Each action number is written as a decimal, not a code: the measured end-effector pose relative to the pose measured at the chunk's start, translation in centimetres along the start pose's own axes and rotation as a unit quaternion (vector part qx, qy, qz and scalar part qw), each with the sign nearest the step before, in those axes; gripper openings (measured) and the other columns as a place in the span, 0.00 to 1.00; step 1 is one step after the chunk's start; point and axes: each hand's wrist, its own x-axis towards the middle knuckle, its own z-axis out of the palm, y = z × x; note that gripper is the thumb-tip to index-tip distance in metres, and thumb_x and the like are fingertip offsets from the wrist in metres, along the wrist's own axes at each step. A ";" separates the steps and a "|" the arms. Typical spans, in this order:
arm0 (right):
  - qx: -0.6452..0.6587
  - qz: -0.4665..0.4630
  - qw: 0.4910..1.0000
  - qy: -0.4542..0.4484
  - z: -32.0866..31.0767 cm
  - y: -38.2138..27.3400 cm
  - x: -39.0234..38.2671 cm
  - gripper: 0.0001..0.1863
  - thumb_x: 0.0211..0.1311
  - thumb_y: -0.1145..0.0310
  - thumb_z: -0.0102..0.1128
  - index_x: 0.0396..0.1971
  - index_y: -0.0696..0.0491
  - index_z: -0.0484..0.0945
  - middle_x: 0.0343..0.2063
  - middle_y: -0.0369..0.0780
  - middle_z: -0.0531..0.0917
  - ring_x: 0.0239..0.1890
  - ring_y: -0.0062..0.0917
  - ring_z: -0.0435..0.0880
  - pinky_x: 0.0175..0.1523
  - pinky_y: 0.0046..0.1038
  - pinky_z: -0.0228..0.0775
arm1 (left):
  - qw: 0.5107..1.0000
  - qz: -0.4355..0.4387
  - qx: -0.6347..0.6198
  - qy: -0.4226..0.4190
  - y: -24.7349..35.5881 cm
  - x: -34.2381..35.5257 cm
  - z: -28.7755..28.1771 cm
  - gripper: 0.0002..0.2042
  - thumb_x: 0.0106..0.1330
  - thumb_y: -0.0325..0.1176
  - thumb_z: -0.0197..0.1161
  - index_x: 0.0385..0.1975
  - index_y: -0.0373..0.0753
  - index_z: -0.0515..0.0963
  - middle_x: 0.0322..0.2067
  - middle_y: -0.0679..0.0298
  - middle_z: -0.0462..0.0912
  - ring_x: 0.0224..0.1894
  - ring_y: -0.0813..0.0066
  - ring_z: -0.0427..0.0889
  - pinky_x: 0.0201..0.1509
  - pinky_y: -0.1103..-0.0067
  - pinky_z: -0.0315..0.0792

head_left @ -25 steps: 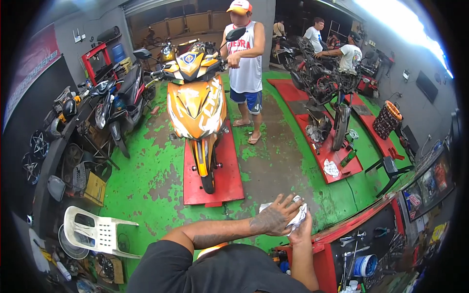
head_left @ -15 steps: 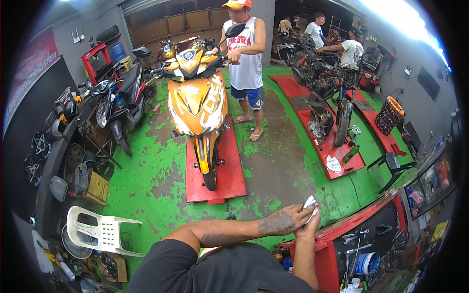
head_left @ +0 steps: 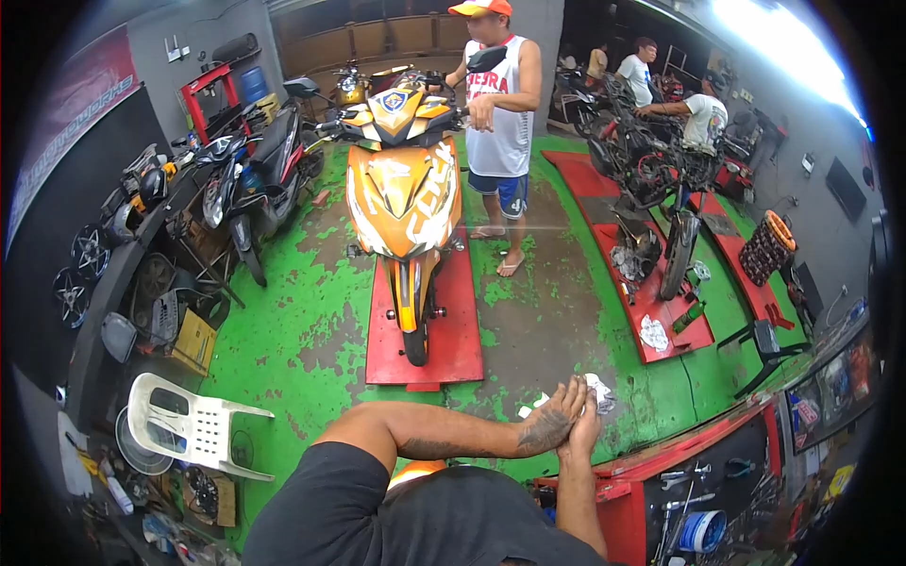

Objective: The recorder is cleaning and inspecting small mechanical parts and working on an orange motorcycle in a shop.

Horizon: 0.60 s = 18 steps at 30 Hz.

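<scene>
My left hand [head_left: 553, 421], with a dark tattoo on its back and wrist, lies across my right hand [head_left: 584, 434], palms together in front of my body. The left fingers are stretched out flat, and the right ones point up behind them, partly hidden. A crumpled white tissue [head_left: 599, 392] shows just beyond my fingertips. Another white scrap [head_left: 532, 406] appears at the left side of the left hand. Whether these touch my hands or lie on the floor, I cannot tell.
An orange scooter [head_left: 401, 203] stands on a red platform [head_left: 462, 349], a person in a sleeveless shirt [head_left: 510, 113] beside it. A partly stripped motorcycle [head_left: 675, 250] is at right. Near me are a white plastic chair [head_left: 203, 424] and a red tool bench [head_left: 618, 514] with a blue-white tub [head_left: 703, 531].
My hands have flattened against each other; the white tissue that was between my fingers now shows beyond them. The view has shifted, so the surroundings sit farther right and lower.
</scene>
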 end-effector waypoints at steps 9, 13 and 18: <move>0.126 0.087 0.984 -0.085 -3.3 -0.8 0.9 0.23 0.67 0.47 0.45 0.50 0.49 0.73 0.42 0.38 0.79 0.47 0.28 0.79 0.51 0.31 0.73 | 0.959 0.130 -0.211 0.135 -2.5 -1.0 -1.9 0.23 0.55 0.36 0.60 0.49 0.29 0.72 0.58 0.47 0.68 0.55 0.51 0.73 0.53 0.65 0.73; -0.004 0.054 0.995 -0.088 0.2 -5.8 -1.8 0.25 0.68 0.48 0.43 0.53 0.53 0.70 0.44 0.41 0.79 0.48 0.31 0.79 0.51 0.32 0.72 | 0.845 0.005 -0.519 0.131 -5.8 -2.0 -7.8 0.18 0.68 0.47 0.55 0.34 0.34 0.75 0.37 0.57 0.76 0.40 0.68 0.79 0.40 0.69 0.74; -0.030 -0.047 0.989 -0.135 4.8 -2.6 -4.2 0.26 0.69 0.46 0.45 0.48 0.54 0.74 0.37 0.36 0.79 0.38 0.23 0.78 0.43 0.28 0.70 | 0.557 -0.195 -0.784 -0.194 -4.8 -0.4 -5.2 0.35 0.70 0.63 0.38 0.17 0.37 0.75 0.10 0.67 0.64 0.19 0.74 0.69 0.26 0.72 0.67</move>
